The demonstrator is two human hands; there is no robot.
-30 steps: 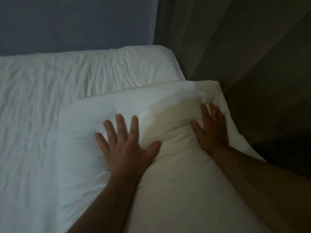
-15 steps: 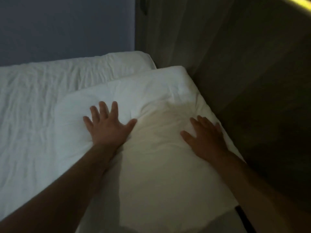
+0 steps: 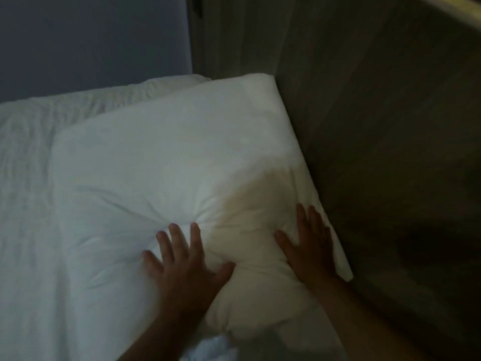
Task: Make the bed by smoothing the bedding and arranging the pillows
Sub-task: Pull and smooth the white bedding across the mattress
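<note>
**Pillow, white, pressed under two flat hands**

Pillow (image 3: 169, 157): one, white, lying at the corner of the bed on a rumpled white sheet (image 3: 28, 217). Its right edge runs against the dark wood-grain panel (image 3: 377, 139). Its far corner sits near where that panel meets the grey-blue wall (image 3: 91, 35). The far half is smooth; the near half is creased, with folds fanning out from where the hands press.

Left hand (image 3: 184, 267): palm down, fingers straight and spread, thumb out to the right. It presses into the near middle of the pillow, and the cloth puckers around the fingertips.

Right hand (image 3: 312, 248): palm down, fingers straight and close together, thumb held apart. It presses near the pillow's right edge, just beside the panel.

Sheet: wrinkled, covering the bed to the left of the pillow and beyond it.

Light: dim; fine cloth detail is blurred.
</note>
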